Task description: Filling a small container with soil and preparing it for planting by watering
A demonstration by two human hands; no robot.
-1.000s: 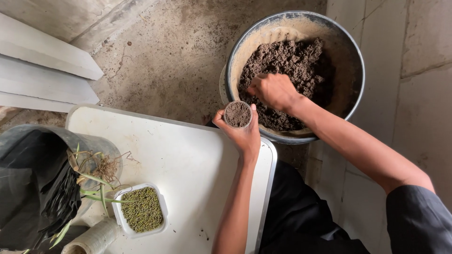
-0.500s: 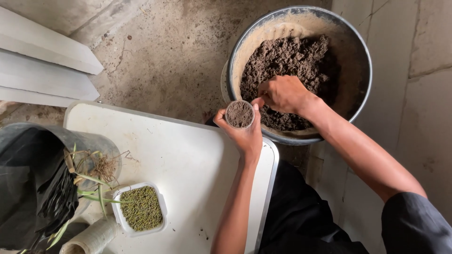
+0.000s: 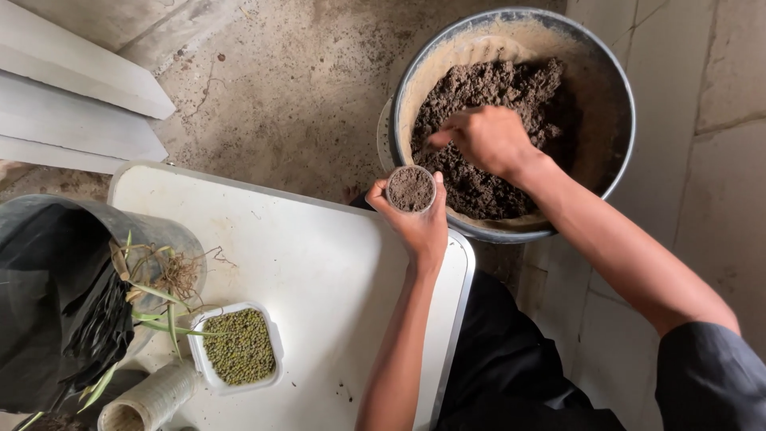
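1. Soil (image 3: 487, 120) lies dark and crumbly in a large round metal bucket (image 3: 614, 88) that stands on the concrete floor (image 3: 295, 88), past the far edge of the white bench (image 3: 319, 271).
2. The right hand (image 3: 483, 140) is down inside the bucket, fingers curled narrow and touching the soil; whether they hold any cannot be told.
3. The left hand (image 3: 419, 227) holds a small clear cup (image 3: 411, 189) upright, fingers wrapped around its sides. The cup is full of soil nearly to the rim and sits just beside the bucket's near wall, above the bench edge.
4. On the near left of the bench stands a white tray of green beans (image 3: 238, 348).
5. Left of the tray is a bin lined with a black bag (image 3: 56, 319), with dry roots and green leaves (image 3: 159, 279) hanging over its rim.
6. A stack of clear cups (image 3: 148, 401) lies on its side just below the tray.
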